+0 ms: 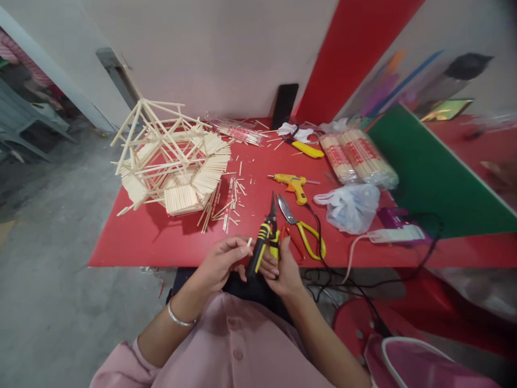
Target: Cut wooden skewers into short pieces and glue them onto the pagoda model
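Between thumb and fingers, my left hand pinches a short piece of wooden stick. My right hand is wrapped round black-and-yellow pliers, whose narrow jaws point away from me over the table edge. Just right of them lie yellow-handled cutting pliers. Beyond my hands a yellow glue gun rests on its side. At the left stands a framework built of wooden sticks, with flat stick panels round its base. Loose cut sticks lie beside it.
Packs of wooden sticks, a knotted plastic bag and a power strip lie to the right on the red table. A green board leans behind them. Black cables hang over the front edge.
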Motion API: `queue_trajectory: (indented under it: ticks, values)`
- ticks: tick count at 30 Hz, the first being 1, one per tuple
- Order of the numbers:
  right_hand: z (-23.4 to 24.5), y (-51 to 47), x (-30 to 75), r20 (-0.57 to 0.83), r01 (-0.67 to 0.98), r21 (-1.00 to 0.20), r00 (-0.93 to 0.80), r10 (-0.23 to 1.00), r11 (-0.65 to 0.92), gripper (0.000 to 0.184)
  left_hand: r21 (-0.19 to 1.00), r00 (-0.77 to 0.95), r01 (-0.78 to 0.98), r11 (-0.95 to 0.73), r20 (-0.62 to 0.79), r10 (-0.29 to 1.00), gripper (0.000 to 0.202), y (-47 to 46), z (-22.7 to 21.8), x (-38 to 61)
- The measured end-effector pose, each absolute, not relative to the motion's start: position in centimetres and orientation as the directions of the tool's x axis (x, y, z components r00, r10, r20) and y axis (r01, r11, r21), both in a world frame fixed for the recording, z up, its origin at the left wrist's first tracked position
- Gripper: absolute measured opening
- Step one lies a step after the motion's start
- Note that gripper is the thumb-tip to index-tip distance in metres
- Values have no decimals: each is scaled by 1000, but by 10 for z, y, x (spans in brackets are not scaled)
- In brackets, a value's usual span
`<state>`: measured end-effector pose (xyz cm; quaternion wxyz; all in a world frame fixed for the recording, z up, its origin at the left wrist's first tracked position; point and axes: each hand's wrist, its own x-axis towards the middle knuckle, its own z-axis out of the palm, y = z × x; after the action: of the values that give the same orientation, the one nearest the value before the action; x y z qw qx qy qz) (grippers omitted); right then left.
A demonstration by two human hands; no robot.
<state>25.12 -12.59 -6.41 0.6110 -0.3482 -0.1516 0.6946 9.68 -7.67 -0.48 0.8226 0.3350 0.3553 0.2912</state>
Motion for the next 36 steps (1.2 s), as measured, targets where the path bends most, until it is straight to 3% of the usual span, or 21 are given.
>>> queue_trajectory:
  ticks: [4,7,10,16,21,23,26,33,36]
  values:
    - [-65,-123,236,-280,-723,-669,35,959,-169,62,682,686,-216,699,-403,606,37,-78,-4,97]
    - [-54,-124,232,-260,-704,-693,39,965,-158,58,746,701,-210,632,-337,629,33,-79,0,98]
    - [-42,-127,230,-248,-691,-686,-75,966,-230,56,790,684,-225,571,-289,670,33,-82,4,101]
    - [-38,-124,227,-280,-730,-620,-139,950,-290,44,794,669,-199,574,-318,672,36,-85,3,100]
    - [-40,-128,252,-315,-697,-611,-222,923,-375,67,899,620,-98,426,-280,733,33,-66,3,81]
    - [-37,-133,263,-343,-574,-702,-246,907,-421,81,942,622,-63,329,-221,751,31,-54,1,75]
    - [-26,-140,273,-354,-332,-830,-307,883,-448,87,962,641,-93,255,-138,755,28,-42,-4,71]
    - [-4,-137,272,-244,-207,-901,-484,840,-381,104,926,678,-131,353,-176,714,30,-36,-16,76]
    - [-7,-133,272,-252,-180,-903,-515,819,-391,100,914,679,-131,385,-200,706,30,-35,-18,75]
